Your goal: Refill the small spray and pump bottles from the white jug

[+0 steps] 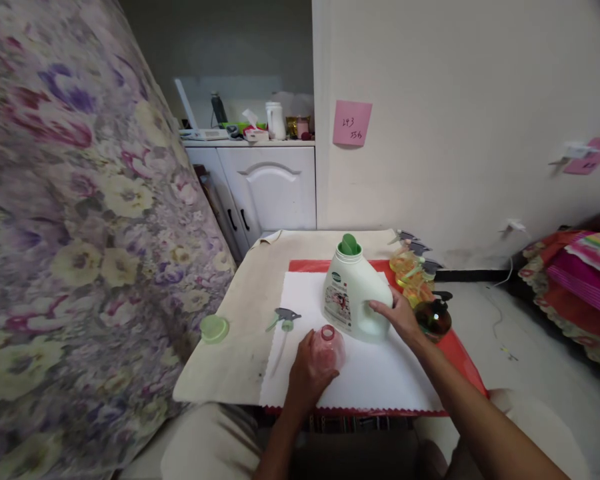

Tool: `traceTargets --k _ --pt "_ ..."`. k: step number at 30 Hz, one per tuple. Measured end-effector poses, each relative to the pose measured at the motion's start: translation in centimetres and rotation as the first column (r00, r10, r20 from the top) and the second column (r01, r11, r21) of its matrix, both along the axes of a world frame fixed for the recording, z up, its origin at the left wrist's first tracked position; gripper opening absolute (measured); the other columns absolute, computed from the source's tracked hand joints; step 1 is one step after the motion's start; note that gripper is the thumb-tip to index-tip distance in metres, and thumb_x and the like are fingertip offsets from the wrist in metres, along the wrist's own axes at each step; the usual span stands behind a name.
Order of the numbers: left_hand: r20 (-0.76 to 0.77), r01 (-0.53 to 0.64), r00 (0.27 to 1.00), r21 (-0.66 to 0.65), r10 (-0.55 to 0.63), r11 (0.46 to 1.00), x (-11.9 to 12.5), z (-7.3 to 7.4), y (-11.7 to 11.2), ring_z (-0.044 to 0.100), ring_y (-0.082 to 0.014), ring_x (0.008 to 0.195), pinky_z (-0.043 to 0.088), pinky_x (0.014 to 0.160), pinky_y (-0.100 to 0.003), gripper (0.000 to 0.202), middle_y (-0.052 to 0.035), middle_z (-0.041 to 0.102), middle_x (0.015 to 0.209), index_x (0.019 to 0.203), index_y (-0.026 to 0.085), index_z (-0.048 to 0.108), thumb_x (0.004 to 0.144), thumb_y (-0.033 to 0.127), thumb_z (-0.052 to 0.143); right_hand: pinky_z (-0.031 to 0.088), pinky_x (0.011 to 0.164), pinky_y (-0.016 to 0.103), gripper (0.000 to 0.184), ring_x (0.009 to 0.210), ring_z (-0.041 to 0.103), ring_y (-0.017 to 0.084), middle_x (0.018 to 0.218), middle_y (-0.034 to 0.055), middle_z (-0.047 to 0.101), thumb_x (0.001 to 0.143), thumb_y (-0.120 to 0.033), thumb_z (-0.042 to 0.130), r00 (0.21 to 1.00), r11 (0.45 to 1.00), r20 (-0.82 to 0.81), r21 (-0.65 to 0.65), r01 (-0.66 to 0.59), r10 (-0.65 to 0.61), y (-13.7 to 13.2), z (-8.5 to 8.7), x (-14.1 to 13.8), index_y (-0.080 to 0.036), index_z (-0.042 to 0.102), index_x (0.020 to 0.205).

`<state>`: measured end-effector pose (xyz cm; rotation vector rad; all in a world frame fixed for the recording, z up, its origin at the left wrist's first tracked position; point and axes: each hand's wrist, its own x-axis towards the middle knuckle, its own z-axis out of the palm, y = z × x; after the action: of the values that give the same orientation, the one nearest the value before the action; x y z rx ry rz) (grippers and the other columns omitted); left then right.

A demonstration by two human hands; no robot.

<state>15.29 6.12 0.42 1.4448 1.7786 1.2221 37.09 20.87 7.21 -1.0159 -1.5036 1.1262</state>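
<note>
My left hand (307, 370) is wrapped round a clear pink bottle (329, 352) whose open neck points up. My right hand (399, 315) grips the handle of a large pale-green detergent jug (355, 297), which is upright on the white sheet (375, 380). The jug has no cap on, and a green pouring spout shows in its mouth. Left of the bottle, a grey-and-green spray trigger head (286, 316) lies with its thin tube on the sheet. A pale-green round cap (214, 329) rests at the table's left side.
Several spray bottles with yellow liquid (411, 273) stand behind my right hand. A brown pump bottle (433, 318) is beside my right wrist. Red material (463, 363) shows under the white sheet. A floral curtain (95, 233) hangs at the left; a white cabinet (275, 193) stands behind.
</note>
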Motion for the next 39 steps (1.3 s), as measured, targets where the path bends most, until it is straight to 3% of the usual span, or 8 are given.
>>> traceTargets --k 5,11,17,24,31,39 --pt "0.062 -0.058 0.996 -0.041 0.06 0.997 0.0 -0.8 0.1 0.044 -0.0307 0.131 0.037 0.106 -0.041 0.096 -0.0107 0.047 0.144 0.142 0.023 0.03 0.058 0.02 0.076 0.038 0.04 0.024 0.043 0.041 0.047 0.012 0.048 -0.0056 0.056 0.056 -0.046 0.08 0.998 0.998 0.011 -0.003 0.061 -0.061 0.7 -0.2 -0.7 -0.015 0.065 0.082" --pt "0.062 0.017 0.998 -0.037 -0.014 0.999 -0.4 -1.1 0.2 0.042 -0.0307 0.132 0.035 0.108 -0.042 0.093 -0.0111 0.046 0.145 0.142 0.023 0.032 0.06 0.027 0.078 0.036 0.039 0.022 0.039 0.041 0.042 0.009 0.049 -0.0073 0.052 0.056 -0.044 0.08 0.991 0.991 0.013 0.021 0.131 -0.132 0.1 0.6 -1.6 -0.016 0.064 0.079" --pt "0.1 0.016 0.995 -0.065 -0.009 0.998 -0.3 -0.4 0.1 0.042 -0.0299 0.133 0.035 0.108 -0.042 0.096 -0.0094 0.046 0.145 0.142 0.025 0.031 0.059 0.023 0.079 0.036 0.038 0.022 0.043 0.041 0.042 0.009 0.051 -0.0072 0.052 0.055 -0.045 0.081 0.984 0.985 0.04 0.027 0.171 -0.172 -2.3 4.1 0.0 -0.016 0.063 0.081" --pt "0.132 0.03 0.991 0.037 -0.035 0.999 -0.1 0.1 0.1 0.038 -0.0312 0.135 0.031 0.11 -0.046 0.099 -0.0101 0.041 0.147 0.142 0.026 0.03 0.056 0.018 0.079 0.036 0.038 0.022 0.039 0.041 0.043 0.009 0.049 -0.0061 0.054 0.055 -0.043 0.082 0.97 0.985 0.172 0.026 0.172 -0.174 -6.5 8.8 4.1 -0.015 0.066 0.078" --pt "0.159 0.064 0.983 0.155 -0.089 0.986 0.0 1.1 0.5 0.035 -0.0294 0.136 0.027 0.113 -0.047 0.09 -0.0105 0.038 0.146 0.14 0.025 0.033 0.061 0.02 0.077 0.039 0.04 0.021 0.048 0.048 0.052 0.011 0.065 -0.0026 0.065 0.06 -0.045 0.078 0.905 0.996 0.424 -0.088 0.017 0.022 -9.2 12.2 7.4 -0.016 0.067 0.096" --pt "0.126 0.012 0.991 0.211 -0.039 0.977 1.3 4.0 1.0 0.044 -0.0253 0.129 0.03 0.112 -0.043 0.061 -0.0085 0.051 0.135 0.13 0.023 0.048 0.072 0.019 0.066 0.051 0.057 0.027 0.037 0.072 0.065 0.023 0.082 0.0028 0.071 0.068 -0.048 0.073 0.775 0.988 0.612 -0.101 -0.118 0.156 -9.9 13.9 8.7 -0.02 0.065 0.091"
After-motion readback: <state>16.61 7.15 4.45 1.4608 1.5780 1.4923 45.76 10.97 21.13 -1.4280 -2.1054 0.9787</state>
